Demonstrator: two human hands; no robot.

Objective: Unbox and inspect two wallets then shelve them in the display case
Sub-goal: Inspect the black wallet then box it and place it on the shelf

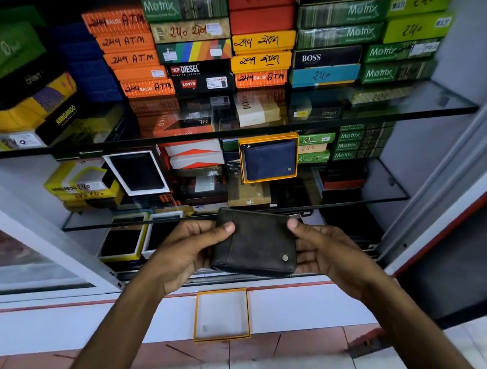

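I hold a closed dark brown wallet (256,244) with a small round metal stud in front of the display case, at the level of its lower glass shelf. My left hand (189,249) grips its left edge, thumb on top. My right hand (322,250) grips its right edge, thumb on the top corner. Below it, an empty orange-rimmed box tray (198,316) lies on the white ledge. A navy blue wallet (269,160) stands in an orange-rimmed box (241,162) on the middle shelf.
Stacked wallet boxes fill the upper glass shelf (374,115) and the middle shelf (378,197). Open boxes with dark wallets (137,173) lean at the left. The sliding glass door frame (423,197) stands at the right. Tiled floor (246,362) lies below the ledge.
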